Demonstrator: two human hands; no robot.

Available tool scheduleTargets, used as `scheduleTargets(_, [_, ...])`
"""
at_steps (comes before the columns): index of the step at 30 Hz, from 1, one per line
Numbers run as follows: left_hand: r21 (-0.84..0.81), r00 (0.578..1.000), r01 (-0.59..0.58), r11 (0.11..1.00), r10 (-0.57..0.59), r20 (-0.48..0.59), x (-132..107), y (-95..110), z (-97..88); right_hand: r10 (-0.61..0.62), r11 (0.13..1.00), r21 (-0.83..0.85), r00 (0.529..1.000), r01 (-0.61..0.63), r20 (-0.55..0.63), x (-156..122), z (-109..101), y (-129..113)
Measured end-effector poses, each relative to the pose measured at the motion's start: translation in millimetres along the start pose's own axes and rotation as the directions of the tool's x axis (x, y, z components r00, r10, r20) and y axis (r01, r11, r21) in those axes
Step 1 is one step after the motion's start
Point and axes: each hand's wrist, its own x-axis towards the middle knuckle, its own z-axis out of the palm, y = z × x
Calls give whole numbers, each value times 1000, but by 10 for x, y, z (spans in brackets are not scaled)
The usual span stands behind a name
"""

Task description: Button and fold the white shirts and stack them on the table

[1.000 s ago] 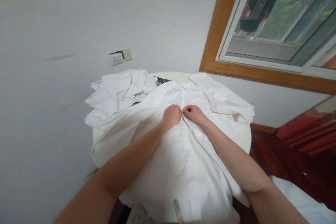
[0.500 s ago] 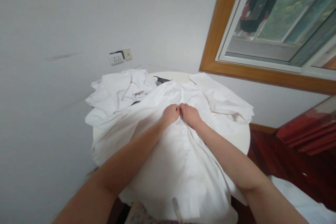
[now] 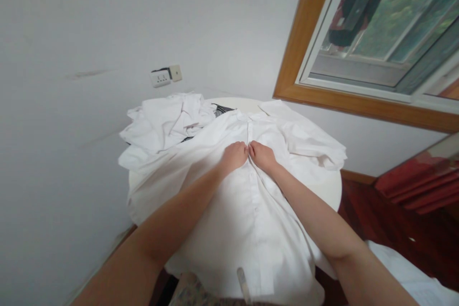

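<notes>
A white button-up shirt (image 3: 229,210) lies spread over a round table, its collar at the far side and its hem hanging over the near edge. My left hand (image 3: 235,154) is closed on the shirt's front, just left of the button strip. Right beside it, my right hand (image 3: 262,156) is closed on the cloth at the strip's other side. Both hands meet at the upper chest, fingers curled and pinching fabric. Any button between the fingertips is hidden. Below the hands the button strip (image 3: 256,229) runs down towards me.
Crumpled white clothes (image 3: 168,119) are heaped at the table's back left, with a dark striped piece (image 3: 223,109) beside them. The white tabletop (image 3: 328,186) shows at the right. Behind stands a wall with a socket (image 3: 160,78) and a wood-framed window (image 3: 358,100). White cloth (image 3: 405,267) lies low at the right.
The hands stay at the same place on the shirt; the fingertips have shifted slightly, with the right hand's fingers a little more curled. The view has moved very slightly.
</notes>
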Motion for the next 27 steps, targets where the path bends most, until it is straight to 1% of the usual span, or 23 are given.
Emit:
scheduleTargets(2, [5,1000,0,1000,0,6,4,5,3,-10,1000,7,1000,10,-13,-1,9,6])
scheduleTargets(6, [-22,999,36,999,-35,18,15,9,15,-19,999,28,999,20,-31,-7,6,19])
scheduleTargets(10, [-55,999,42,998,-42,5,7,10,27,-54,998,37,998,55,-26,-19,-17,29])
scheduleTargets(14, [-65,999,34,997,-35,-20,-5,6,43,-78,997,-2,997,78,-16,-36,-28,31])
scheduleTargets(18, [-70,999,44,997,-45,-16,-1,-1,56,-98,995,-22,995,98,-11,-35,-15,48])
scheduleTargets(20, [-78,999,40,996,-42,-20,4,-5,60,-99,995,13,995,100,-28,-22,0,69])
scheduleTargets(24, [-90,999,18,996,-21,-33,3,-6,50,-47,992,112,998,51,-34,28,41,129])
scheduleTargets(27, [-66,999,-20,998,17,-37,-11,6,15,-35,981,187,999,40,-33,73,63,179])
